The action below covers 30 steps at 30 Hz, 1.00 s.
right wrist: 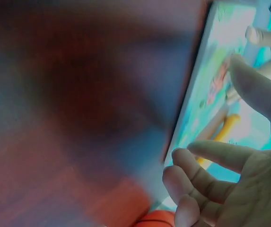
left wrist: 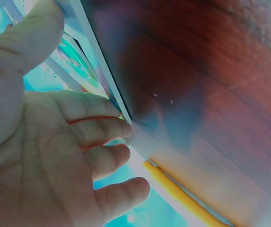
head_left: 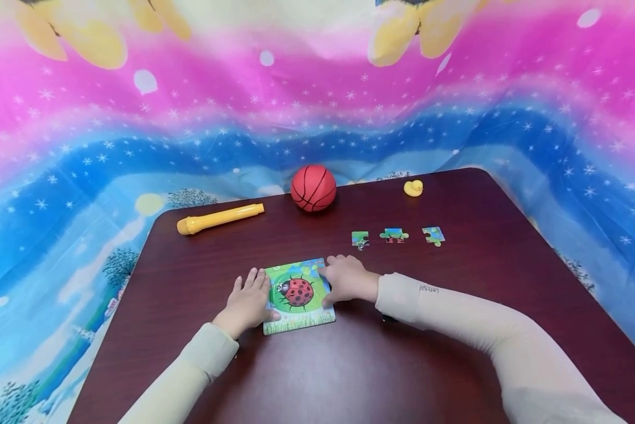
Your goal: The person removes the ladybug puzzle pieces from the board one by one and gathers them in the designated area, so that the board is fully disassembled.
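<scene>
A square ladybug puzzle board [head_left: 298,292] with a green, grassy picture lies flat on the dark red table [head_left: 317,377]. My left hand [head_left: 247,303] rests along its left edge, fingers extended and thumb over the lower left corner. In the left wrist view, the fingertips [left wrist: 118,111] are right at the board's side. At the upper right stands my right hand [head_left: 347,278], its thumb by the right edge and its fingers by the top corner. The right wrist view has the thumb [right wrist: 253,85] overlapping the picture, with the other fingers loosely bent beside the edge.
Beyond the right hand, three loose puzzle pieces [head_left: 394,235] lie in a row. Farther back are a yellow toy microphone [head_left: 222,218], a red toy basketball [head_left: 313,188] and a yellow rubber duck [head_left: 414,188]. A colourful printed cloth [head_left: 275,118] hangs around the table's far edges.
</scene>
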Each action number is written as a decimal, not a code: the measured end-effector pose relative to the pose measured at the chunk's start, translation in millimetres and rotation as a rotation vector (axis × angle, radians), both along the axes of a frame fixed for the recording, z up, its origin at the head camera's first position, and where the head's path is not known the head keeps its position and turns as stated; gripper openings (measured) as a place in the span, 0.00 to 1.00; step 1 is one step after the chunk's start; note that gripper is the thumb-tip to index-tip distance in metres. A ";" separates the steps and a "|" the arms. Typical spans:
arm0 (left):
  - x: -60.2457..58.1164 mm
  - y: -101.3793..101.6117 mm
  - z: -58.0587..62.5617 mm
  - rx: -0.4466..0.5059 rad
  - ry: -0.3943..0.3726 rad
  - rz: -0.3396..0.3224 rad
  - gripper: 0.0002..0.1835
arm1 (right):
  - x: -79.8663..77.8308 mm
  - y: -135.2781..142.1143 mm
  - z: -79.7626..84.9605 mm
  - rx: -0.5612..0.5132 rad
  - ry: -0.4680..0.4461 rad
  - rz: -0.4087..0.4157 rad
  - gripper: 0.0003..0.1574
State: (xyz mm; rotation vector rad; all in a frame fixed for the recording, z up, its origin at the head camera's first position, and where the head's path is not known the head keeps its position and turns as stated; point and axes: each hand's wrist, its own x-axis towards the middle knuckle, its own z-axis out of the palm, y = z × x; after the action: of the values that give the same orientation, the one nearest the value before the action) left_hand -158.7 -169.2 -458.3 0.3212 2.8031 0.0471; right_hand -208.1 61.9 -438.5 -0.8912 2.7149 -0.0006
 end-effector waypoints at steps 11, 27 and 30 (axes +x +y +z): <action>0.1 -8.4 3.8 0.066 -0.070 -0.033 0.48 | 12.9 -3.8 -11.0 0.007 0.070 0.049 0.38; -1.3 -4.9 -0.6 0.040 -0.035 -0.031 0.60 | 5.2 -10.4 -14.3 -0.027 0.043 -0.009 0.50; -0.7 -4.4 -0.4 0.047 -0.036 -0.030 0.60 | 3.8 -9.8 -14.0 -0.056 0.018 -0.026 0.51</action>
State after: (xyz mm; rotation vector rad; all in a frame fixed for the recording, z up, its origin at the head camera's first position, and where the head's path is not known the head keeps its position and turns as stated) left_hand -159.5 -173.6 -458.7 0.3695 2.7647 0.1114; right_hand -204.2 52.1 -452.5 -0.8758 2.7553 -0.0739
